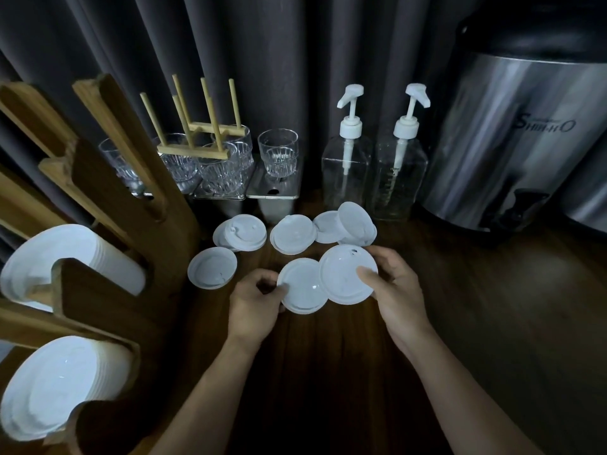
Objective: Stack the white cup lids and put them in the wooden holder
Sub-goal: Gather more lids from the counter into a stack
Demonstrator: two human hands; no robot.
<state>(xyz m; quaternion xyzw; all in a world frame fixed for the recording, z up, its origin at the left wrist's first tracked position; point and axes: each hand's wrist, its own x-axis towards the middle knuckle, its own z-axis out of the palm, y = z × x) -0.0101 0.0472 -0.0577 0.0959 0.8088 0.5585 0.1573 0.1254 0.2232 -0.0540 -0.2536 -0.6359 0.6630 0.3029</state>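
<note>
My left hand (pixel 254 302) pinches the left edge of a white lid (pixel 303 289) held above the dark wooden table. My right hand (pixel 395 284) grips a larger-looking white lid (pixel 345 274) by its right rim, thumb on top; this lid overlaps the left one. Several loose white lids lie behind: one alone (pixel 212 267), a small pile (pixel 241 233), another pile (pixel 292 234), and a tilted heap (pixel 348 224). The wooden holder (pixel 108 198) stands at the left, with a lid stack in its upper slot (pixel 75 254) and one in its lower slot (pixel 56 385).
Behind the lids stand clear glasses (pixel 277 152) on metal trays, a small wooden peg rack (pixel 197 139), two clear pump bottles (pixel 348 165), and a big steel urn (pixel 512 142) at the right. A dark curtain closes the back.
</note>
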